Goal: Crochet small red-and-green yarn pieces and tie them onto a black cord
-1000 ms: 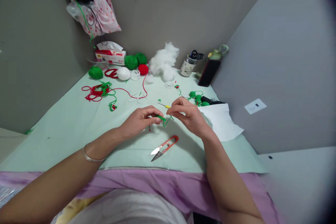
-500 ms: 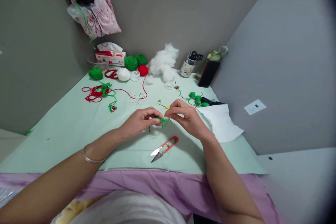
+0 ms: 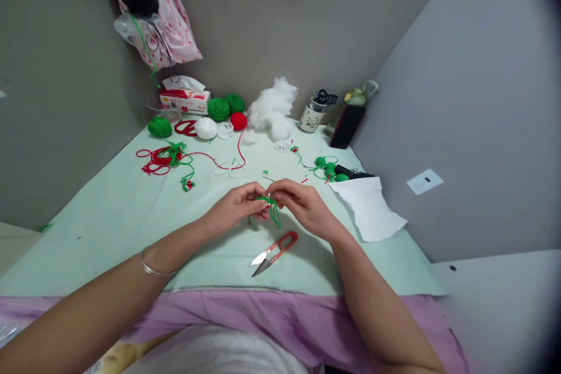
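Closing in now, the two hands, and the head view has them meeting over the middle of the desk! The left hand has its fingers pinched on a small green piece, which sits right between the two hands, above the desk. In comes the right hand, its fingers bunched up against that work; half a second ago there was a clear gap here, and now the fingertips are practically together. What the right fingers grip, I can't tell, since they overlap the yarn and the detail is tiny.

And look at the green strand: it was bent in a sharp angle between the hands, and now it drops in a rounded loop below them. Just behind the right hand, the thin-shafted tool shows only its metal end; its yellow part, visible a moment ago, has gone behind the hand.

Nearer the body, the orange-handled snips hold their spot on the desk, blades spread. To the right, the white sheet lies where it was, near the green balls.
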Motion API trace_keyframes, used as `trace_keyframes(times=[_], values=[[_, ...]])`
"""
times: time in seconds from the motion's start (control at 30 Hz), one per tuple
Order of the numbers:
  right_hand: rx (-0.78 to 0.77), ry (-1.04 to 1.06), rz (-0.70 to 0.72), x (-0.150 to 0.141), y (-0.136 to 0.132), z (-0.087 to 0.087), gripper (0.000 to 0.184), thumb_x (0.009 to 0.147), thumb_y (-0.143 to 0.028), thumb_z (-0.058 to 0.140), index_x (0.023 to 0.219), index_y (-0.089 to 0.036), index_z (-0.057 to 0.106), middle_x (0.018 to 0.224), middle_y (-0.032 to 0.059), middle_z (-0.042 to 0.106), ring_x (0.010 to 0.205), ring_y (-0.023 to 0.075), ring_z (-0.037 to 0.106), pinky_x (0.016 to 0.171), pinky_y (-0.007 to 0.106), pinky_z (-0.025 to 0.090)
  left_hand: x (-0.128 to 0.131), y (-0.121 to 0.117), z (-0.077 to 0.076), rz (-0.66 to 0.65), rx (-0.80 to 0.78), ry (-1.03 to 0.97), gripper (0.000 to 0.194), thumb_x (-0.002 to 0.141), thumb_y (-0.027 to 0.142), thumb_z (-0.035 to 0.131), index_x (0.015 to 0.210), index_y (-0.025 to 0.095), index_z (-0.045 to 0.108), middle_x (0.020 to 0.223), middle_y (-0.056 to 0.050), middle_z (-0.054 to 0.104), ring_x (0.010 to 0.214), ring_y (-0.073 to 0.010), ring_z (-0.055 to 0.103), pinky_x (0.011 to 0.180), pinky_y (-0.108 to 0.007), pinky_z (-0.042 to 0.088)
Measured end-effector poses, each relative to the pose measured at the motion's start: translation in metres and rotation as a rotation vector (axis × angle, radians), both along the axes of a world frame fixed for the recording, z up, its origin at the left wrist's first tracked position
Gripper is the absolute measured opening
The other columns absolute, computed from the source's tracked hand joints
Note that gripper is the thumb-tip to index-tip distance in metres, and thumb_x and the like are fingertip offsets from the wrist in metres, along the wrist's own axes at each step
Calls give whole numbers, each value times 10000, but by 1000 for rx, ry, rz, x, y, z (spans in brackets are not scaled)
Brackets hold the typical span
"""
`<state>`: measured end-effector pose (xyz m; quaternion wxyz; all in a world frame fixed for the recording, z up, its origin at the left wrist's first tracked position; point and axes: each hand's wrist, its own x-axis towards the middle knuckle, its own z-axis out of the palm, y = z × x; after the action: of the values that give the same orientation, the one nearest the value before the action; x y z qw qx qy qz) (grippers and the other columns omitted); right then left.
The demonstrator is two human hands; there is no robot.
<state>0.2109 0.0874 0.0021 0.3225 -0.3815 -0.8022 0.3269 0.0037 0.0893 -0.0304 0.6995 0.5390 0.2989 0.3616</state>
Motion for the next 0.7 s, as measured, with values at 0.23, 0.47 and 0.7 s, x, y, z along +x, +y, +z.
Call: trace_keyframes(times=[0.23,0.47,0.7], values=[[185,-101,64,-3,-1,-4,143,987,-266,533,973,-221,668,883,30,701,771,135,610,701,256,465,0,1,0,30,-26,88,218,843,338,708,893,153,605,784,-16,676,746,-154,676,771,-304,511],[-95,296,-9,-9,-5,2,119,933,-319,615,886,-212,638,937,44,667,701,119,612,570,235,469,3,1,-1,-7,-87,24,136,811,238,707,832,153,603,887,-28,682,891,-178,690,867,-332,505],[-477,697,-73,7,8,10,237,885,-420,660,882,-238,509,594,-80,528,643,129,673,669,271,583,1,1,-1,-35,-79,38,167,787,204,714,760,159,556,956,-43,670,937,-191,700,849,-312,490]])
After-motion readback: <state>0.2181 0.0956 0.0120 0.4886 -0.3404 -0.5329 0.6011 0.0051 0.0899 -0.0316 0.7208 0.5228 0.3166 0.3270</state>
